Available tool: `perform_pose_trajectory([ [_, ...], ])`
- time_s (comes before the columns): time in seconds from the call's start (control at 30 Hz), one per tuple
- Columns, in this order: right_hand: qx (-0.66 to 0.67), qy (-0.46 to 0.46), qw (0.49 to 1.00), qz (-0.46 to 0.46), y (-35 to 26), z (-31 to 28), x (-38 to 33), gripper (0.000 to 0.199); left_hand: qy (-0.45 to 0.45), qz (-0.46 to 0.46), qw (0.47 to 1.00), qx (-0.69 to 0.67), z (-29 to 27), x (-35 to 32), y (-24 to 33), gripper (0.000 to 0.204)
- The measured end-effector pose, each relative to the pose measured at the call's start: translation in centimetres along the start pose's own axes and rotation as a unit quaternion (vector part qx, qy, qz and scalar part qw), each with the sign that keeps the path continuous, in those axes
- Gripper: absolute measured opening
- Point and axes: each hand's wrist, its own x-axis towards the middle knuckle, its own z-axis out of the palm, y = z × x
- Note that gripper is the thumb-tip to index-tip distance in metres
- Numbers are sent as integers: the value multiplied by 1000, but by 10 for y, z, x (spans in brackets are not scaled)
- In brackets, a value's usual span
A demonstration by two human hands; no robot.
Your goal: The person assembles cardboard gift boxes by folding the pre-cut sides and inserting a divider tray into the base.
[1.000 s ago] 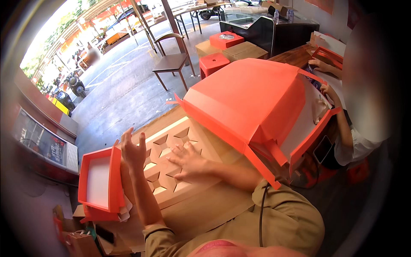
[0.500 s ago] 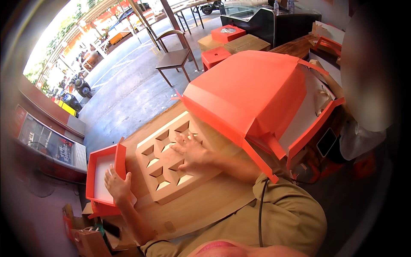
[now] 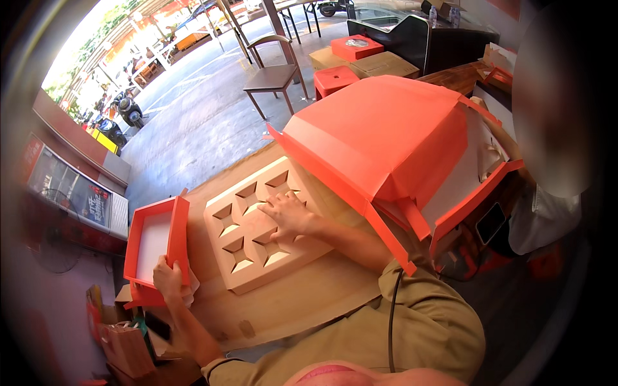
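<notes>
Some cabinet lettering (image 3: 98, 204); left grip (image 3: 167, 276) on tray (image 3: 178, 235), right grip (image 3: 291, 215) on insert (image 3: 250, 225).

cardboard insert (image 3: 254, 226), pale: one; openings (image 3: 238, 254) in it: at least five in sight, any others covered. shallow red tray (image 3: 179, 238): one in full view. large red cardboard box (image 3: 386, 138): one. smaller red box (image 3: 356, 49), on cartons: one. red stool (image 3: 335, 78): one. chair (image 3: 272, 76): one. bottles (image 3: 432, 14): two. phone (image 3: 491, 223), near the co-worker's sleeve (image 3: 544, 222): one. wearer's hands: two, one left hand (image 3: 168, 278), one right hand (image 3: 290, 213).
</notes>
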Motion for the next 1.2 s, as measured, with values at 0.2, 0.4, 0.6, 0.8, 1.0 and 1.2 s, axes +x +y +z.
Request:
perform_pose_trajectory([
  [0.2,-43,51,998,-1,-6,16,-10,110,63,12,998,-1,0,7,-8,30],
  [0.4,-59,-100,991,-68,-23,-6,-17,108,59,-2,998,1,-22,1,16,28],
  [0.6,-5,-98,988,-117,-33,-14,-29,80,112,67,991,10,-40,-17,45,27],
  [0.8,86,340,912,-211,-25,-1,-9,50,79,227,964,-111,-42,-46,91,26],
  [1.0,-53,404,896,-173,-32,-30,-13,44,3,360,926,-112,-4,-66,102,31],
  [1.2,11,300,932,-202,1,-8,2,40,191,431,876,-105,-31,-81,126,38],
])
